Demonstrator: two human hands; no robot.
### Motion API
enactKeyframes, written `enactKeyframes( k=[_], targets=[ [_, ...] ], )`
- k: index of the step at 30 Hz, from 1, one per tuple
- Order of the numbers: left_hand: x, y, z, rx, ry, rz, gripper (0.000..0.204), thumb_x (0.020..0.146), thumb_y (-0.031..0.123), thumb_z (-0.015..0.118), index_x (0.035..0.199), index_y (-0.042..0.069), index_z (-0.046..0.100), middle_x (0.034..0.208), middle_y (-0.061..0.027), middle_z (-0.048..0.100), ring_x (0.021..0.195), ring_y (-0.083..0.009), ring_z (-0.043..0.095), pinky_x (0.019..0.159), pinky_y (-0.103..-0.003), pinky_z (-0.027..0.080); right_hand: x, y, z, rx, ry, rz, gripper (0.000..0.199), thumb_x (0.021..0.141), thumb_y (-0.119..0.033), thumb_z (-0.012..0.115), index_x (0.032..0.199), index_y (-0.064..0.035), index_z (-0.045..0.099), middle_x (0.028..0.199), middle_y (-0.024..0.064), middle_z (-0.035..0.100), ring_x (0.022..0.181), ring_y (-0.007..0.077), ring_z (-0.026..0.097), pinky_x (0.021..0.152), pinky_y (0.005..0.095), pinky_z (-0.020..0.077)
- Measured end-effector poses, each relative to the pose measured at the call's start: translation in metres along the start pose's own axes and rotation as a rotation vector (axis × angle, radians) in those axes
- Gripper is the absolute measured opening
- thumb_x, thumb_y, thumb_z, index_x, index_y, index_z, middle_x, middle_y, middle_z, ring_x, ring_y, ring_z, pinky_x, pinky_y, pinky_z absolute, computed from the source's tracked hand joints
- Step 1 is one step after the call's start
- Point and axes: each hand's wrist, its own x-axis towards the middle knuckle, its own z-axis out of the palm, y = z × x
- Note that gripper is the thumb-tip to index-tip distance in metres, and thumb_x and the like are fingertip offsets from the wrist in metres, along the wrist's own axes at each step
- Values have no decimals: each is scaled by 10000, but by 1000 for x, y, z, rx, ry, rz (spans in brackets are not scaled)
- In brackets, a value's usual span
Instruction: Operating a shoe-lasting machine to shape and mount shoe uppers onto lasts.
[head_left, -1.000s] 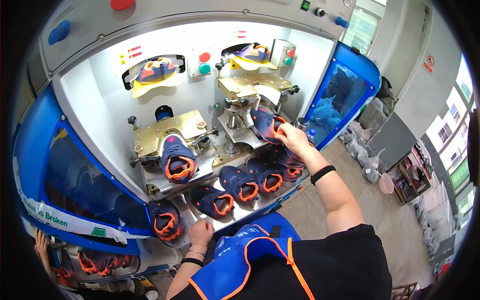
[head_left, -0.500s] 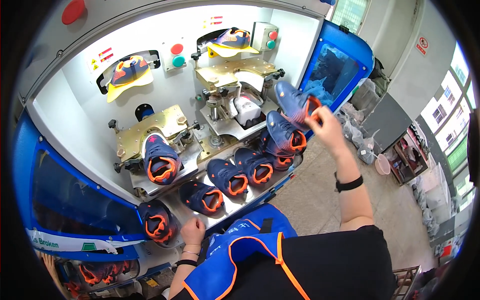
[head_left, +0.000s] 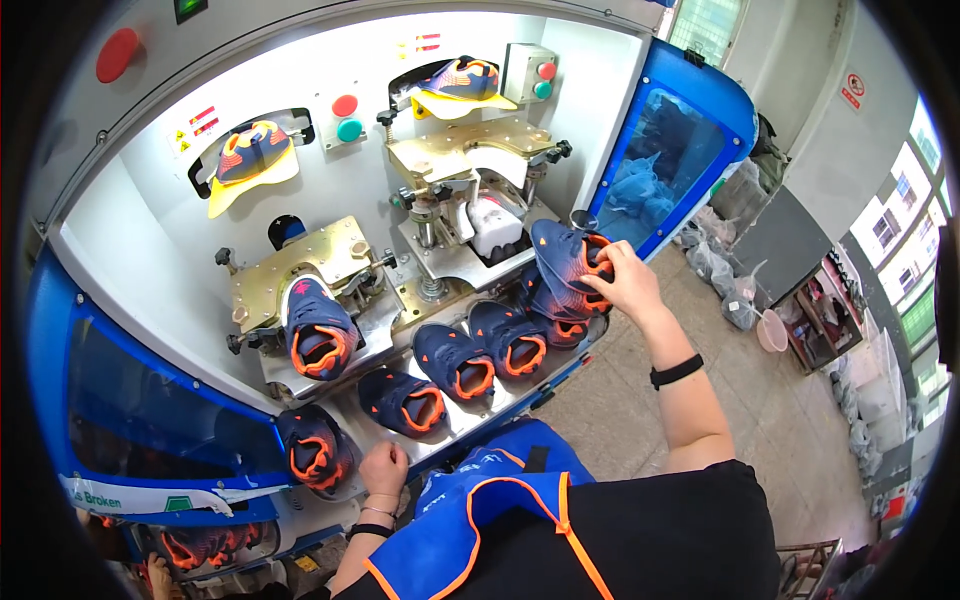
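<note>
My right hand (head_left: pixel 625 283) pinches the orange-lined collar of a navy shoe upper (head_left: pixel 562 252). That upper sits on top of other navy uppers stacked at the right end of the metal ledge (head_left: pixel 462 412). My left hand (head_left: pixel 384 468) is curled into a fist at the ledge's front edge, with nothing visible in it. Closest to it are a navy upper (head_left: pixel 388 398) and another upper (head_left: pixel 312 446) at the ledge's left end. Two more uppers, one (head_left: pixel 450 358) beside the other (head_left: pixel 502 335), lie mid-ledge.
Behind the ledge, a brass-plated press station (head_left: pixel 300 262) has a navy upper (head_left: pixel 316 325) on it. A second station (head_left: pixel 470 150) holds a white-covered form (head_left: pixel 495 228). Control buttons (head_left: pixel 349 130) are on the back wall. Blue side panels (head_left: pixel 665 150) flank the opening. Bags and a pink basin (head_left: pixel 771 330) stand on the floor.
My right hand has come down and slightly left, lowering the held shoe upper onto the stack. My left hand stays in nearly the same place. The whole view has shifted a little.
</note>
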Motion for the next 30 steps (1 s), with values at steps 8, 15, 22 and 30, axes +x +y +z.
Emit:
enactKeyframes(
  k=[8, 15, 22, 30],
  targets=[
    [-2, -4, 0, -6, -32, 1, 236, 869, 230, 668, 703, 76, 600, 730, -158, 639, 696, -398, 645, 621, -516, 502, 55, -78, -41, -37, 505, -281, 287, 902, -338, 764, 977, -71, 689, 996, 106, 640, 934, 319, 674, 799, 406, 543],
    [1, -2, 1, -25, -18, 2, 229, 860, 227, 666, 695, 79, 611, 728, -149, 642, 689, -391, 647, 620, -514, 504, 219, -154, -53, -17, 500, -508, 197, 996, -231, 598, 1106, -103, 699, 1132, 154, 696, 1028, 364, 686, 872, 449, 559],
    [-1, -3, 4, -15, 21, -21, 218, 850, 221, 666, 689, 84, 612, 729, -141, 649, 692, -384, 657, 625, -508, 521, 324, -180, -34, -144, 170, -369, 336, 1045, -318, 532, 1237, -94, 692, 1276, 188, 674, 1133, 383, 668, 978, 458, 532],
    [-2, 5, -6, -109, 59, -62, 283, 870, 218, 690, 654, 69, 586, 657, -160, 622, 596, -379, 627, 564, -478, 484, 223, -143, -35, 86, 109, -413, 417, 967, -449, 669, 947, -32, 673, 1000, 164, 676, 878, 358, 671, 787, 432, 523]
  ],
)
